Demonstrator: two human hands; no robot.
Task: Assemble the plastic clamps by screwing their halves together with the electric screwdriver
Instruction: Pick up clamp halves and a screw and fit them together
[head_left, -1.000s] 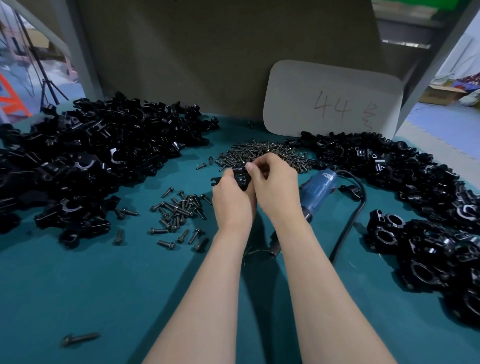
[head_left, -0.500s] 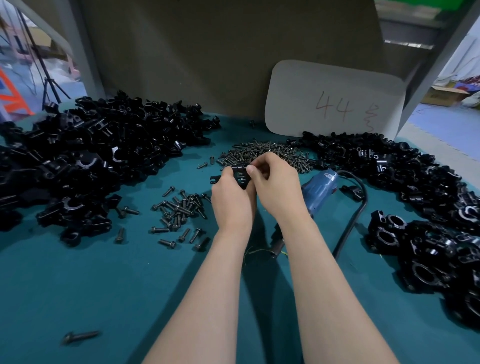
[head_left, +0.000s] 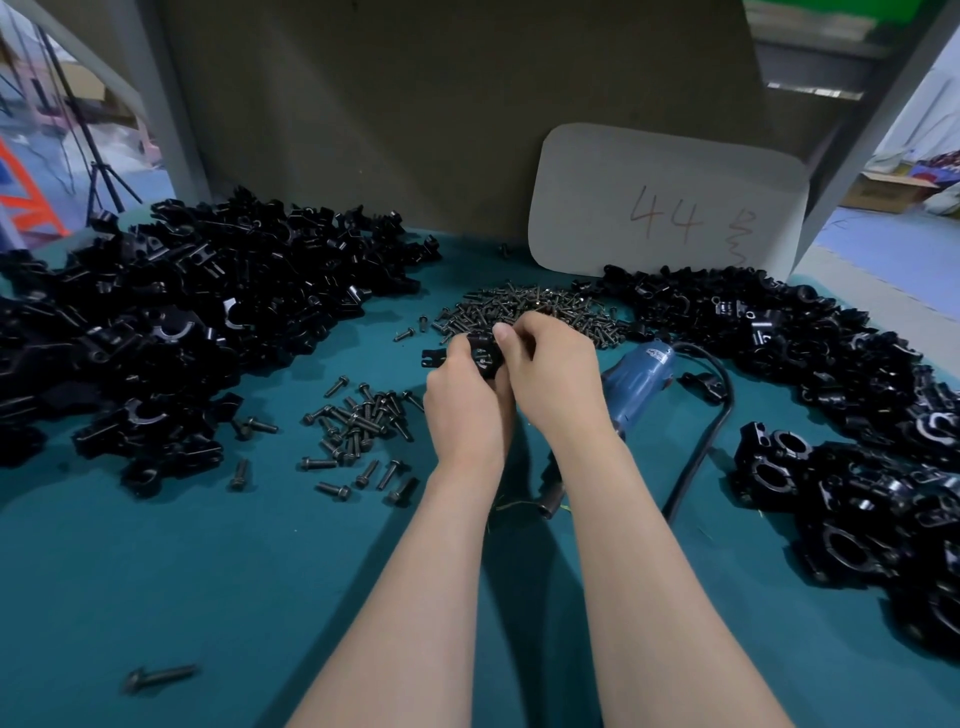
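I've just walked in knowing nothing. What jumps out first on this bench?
Dead centre, the left hand and right hand grip one black clamp together. A left heap and a right heap of black clamp parts flank them, and a blue electric screwdriver lies beside the right wrist.

A pale, round-cornered card (head_left: 665, 202) leans against the back wall at about 1 o'clock in the view, its foot on the teal surface (head_left: 208, 571). The number "44" is handwritten on it in thin reddish strokes. To the right of the number runs a darker scribble, too loose to read. The blue electric screwdriver (head_left: 641, 382), lying at about 3 o'clock, carries a small pale label near its rear end, and its print is too small to make out.
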